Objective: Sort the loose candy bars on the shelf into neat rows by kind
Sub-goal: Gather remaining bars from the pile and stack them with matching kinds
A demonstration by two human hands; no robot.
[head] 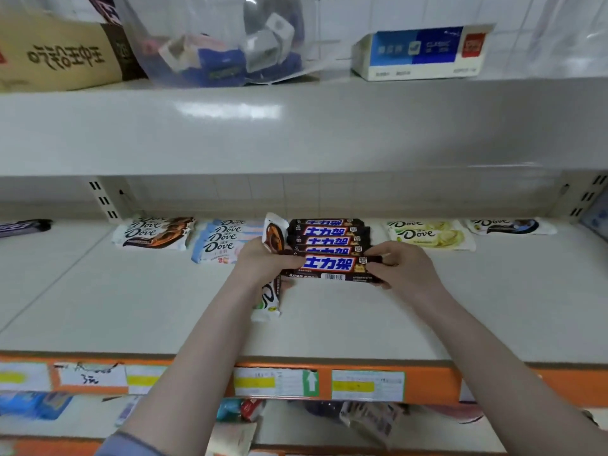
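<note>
Pale grey, the shelf [115,291] fills the middle of the frame, and both forearms reach up from the bottom edge to its centre. The left hand [263,261] is curled around a white bar [274,236] that stands on end, its top poking above the fingers and its lower end [268,302] showing below the wrist; the same hand's fingertips touch the left end of the front brown bar [332,266]. The right hand [403,268] pinches that bar's right end between thumb and fingers. Directly behind it, a row of matching brown bars [329,235] lies stacked toward the back wall. Left of centre sit a pile of pink-and-blue bars [223,240] and, further left, a pile of white-and-brown bars [154,232]; right of centre lie green bars [431,236]. A dark-swirl bar [511,225] at the far right is blurred, and a purple bar [23,227] is cut off by the left edge. How many bars each pile holds is hard to tell.
</note>
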